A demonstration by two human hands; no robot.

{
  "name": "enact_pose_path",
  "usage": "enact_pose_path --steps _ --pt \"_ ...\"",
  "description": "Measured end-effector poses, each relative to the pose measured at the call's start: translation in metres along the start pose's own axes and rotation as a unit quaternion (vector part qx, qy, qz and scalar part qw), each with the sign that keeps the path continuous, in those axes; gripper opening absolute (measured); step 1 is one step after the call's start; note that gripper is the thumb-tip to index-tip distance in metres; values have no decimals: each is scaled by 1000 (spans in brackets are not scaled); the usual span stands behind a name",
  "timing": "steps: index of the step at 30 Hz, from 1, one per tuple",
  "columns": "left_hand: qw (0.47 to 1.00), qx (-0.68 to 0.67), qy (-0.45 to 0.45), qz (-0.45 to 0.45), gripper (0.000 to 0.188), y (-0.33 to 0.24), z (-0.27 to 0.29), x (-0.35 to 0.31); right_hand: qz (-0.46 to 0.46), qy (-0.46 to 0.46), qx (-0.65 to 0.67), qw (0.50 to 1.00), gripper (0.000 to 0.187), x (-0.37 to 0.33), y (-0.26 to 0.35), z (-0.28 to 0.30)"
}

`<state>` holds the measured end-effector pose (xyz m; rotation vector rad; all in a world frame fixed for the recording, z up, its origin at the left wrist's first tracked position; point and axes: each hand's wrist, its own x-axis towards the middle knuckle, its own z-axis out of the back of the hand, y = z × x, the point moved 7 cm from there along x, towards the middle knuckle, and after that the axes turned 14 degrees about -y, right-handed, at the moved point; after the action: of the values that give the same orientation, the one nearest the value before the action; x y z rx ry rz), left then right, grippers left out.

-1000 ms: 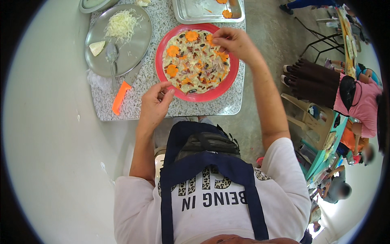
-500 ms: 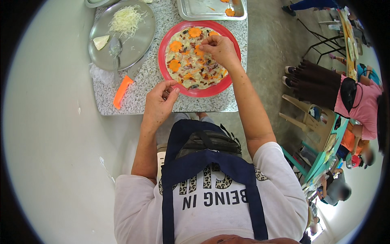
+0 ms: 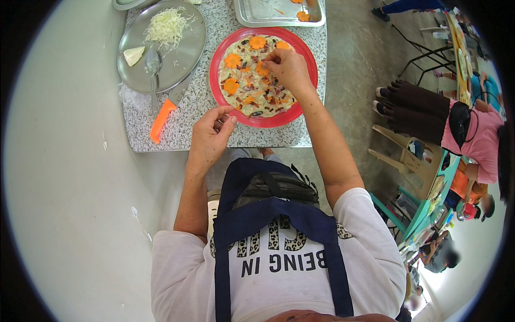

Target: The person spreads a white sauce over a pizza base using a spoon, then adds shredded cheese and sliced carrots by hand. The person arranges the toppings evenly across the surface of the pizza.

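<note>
- In the upper left corner of the table, a rounded container [image 3: 129,4] is showing only its edge; its contents are out of frame.
- Below it, a round metal platter [image 3: 185,56] is holding a heap of fine pale shreds [image 3: 163,27], a pale wedge [image 3: 133,56] and a metal spoon [image 3: 153,63], whose handle is crossing the rim.
- Under the platter's lower edge, a knife with an orange handle [image 3: 162,122] is lying on the speckled table [image 3: 273,138].
- Left of centre, the left hand [image 3: 212,131] is curling its fingers at the red plate's lower left rim; whether they are gripping it, I cannot tell.
- In the upper middle, the red plate [image 3: 214,78] is holding a round, flat, creamy food [image 3: 255,80]. Reddish-brown bits, dark pieces and orange shreds are dotting its surface, and orange flower-shaped slices [image 3: 230,86] are sitting mostly along its upper and left parts.
- At the top edge, a rectangular metal tray [image 3: 279,22] is holding more orange flowers [image 3: 303,16].
- Over the food's right side, the right hand [image 3: 292,70] is bringing thumb and fingertips together at one flower slice; whether they are pinching or only touching it, I cannot tell.
</note>
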<state>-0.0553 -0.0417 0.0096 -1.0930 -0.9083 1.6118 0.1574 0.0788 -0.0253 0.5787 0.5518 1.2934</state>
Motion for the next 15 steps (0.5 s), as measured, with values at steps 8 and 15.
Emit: enact_pose_path --steps 8,15 --pt "1000 2 1 8 28 -3 0 -1 23 -10 -44 999 20 -4 8 8" --pt "1000 5 8 8 28 -2 0 -1 55 -29 -58 996 18 -8 6 13"
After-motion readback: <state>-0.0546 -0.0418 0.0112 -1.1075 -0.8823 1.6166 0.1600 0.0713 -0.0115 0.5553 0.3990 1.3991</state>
